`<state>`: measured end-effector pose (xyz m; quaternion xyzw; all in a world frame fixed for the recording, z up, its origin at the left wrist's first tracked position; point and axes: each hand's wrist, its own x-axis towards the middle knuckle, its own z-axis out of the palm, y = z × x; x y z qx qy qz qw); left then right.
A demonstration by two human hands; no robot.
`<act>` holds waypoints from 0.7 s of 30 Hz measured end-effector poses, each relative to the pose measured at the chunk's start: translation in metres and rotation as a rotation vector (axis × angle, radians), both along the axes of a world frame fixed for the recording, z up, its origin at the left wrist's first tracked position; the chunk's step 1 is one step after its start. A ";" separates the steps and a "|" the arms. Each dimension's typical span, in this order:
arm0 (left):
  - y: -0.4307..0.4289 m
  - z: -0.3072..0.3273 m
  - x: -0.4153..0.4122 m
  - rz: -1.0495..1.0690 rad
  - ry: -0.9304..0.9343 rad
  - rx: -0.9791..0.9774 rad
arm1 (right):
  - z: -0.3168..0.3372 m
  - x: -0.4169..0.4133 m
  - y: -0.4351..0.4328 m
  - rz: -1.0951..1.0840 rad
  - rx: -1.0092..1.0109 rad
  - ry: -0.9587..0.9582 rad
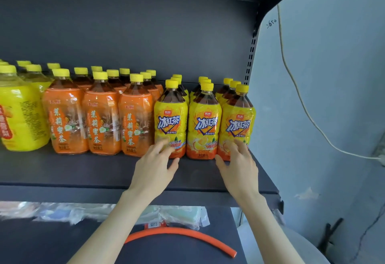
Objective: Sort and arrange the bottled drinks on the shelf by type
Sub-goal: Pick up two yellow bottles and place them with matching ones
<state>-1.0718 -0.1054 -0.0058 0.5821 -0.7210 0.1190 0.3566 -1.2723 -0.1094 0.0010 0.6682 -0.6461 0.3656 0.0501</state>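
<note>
Nearest, on the lower level, an orange tube (181, 235) and some plastic packets (100, 211) are laid out. Above them, over the front edge of the shelf (83, 172), the left hand (155, 165) and the right hand (239, 165) are held forward. Nothing is grasped by either. The fingers are spread and loosely extended, the left ones laid against the lower label of the left front bottle (170, 122), the right ones against the foot of the right front bottle (237, 124).

Both belong to the iced-tea bottles (203, 122), which are stood upright in three files at the right end of the shelf, set close side by side. Just to their left the orange-labelled bottles (100, 117) are ranked, and past those the yellow bottles (18, 117).

The bottles are filled to the shoulder, so real weight is to be expected. The sealed plastic is judged stiff, the glossy film label probably slippery. A low push is suited to sliding a bottle without tipping it. For lifting, the neck under the cap or the waist would be better taken. Farthest off, a cable (291, 80) is hung on the wall.
</note>
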 end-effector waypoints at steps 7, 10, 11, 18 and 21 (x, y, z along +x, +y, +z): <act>0.043 0.056 0.056 -0.048 0.040 -0.197 | 0.041 0.068 0.016 0.253 -0.154 -0.096; 0.066 0.073 0.100 -0.040 0.064 -0.281 | 0.061 0.115 0.023 0.403 -0.256 -0.125; 0.074 0.075 0.119 -0.026 0.075 -0.307 | 0.065 0.133 0.027 0.453 -0.282 -0.137; 0.134 0.053 0.286 0.119 0.185 -0.299 | 0.056 0.296 0.055 0.632 -0.284 -0.252; 0.159 0.034 0.366 0.188 0.201 -0.274 | 0.036 0.378 0.067 0.669 -0.197 -0.271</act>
